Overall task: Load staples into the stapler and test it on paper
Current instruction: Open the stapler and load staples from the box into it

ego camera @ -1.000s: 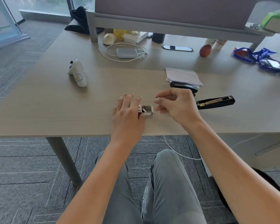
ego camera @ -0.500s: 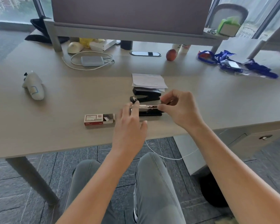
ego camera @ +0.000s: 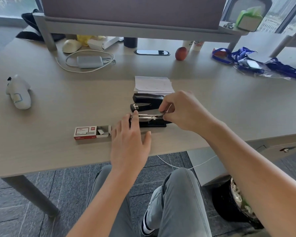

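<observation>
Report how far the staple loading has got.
Done: the staple box lies on the desk with its tray slid open, and the stapler is swung open, metal magazine exposed.

In hand: the left hand touches the magazine's front end with its fingertips, while the right hand pinches at its rear end; whether it holds staples is unclear.

Left: closing the stapler and testing it on the paper stack, which lies untouched behind.

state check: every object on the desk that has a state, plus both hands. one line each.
stapler: lid swung open, metal staple channel exposed, lying flat on desk
second stapler: behind the first one, untouched
staple box: drawer slid partly out to the right, staples visible
paper stack: flat, untouched
left hand: fingers straight, fingertip on the channel's front end
right hand: pinching the channel's rear end
</observation>
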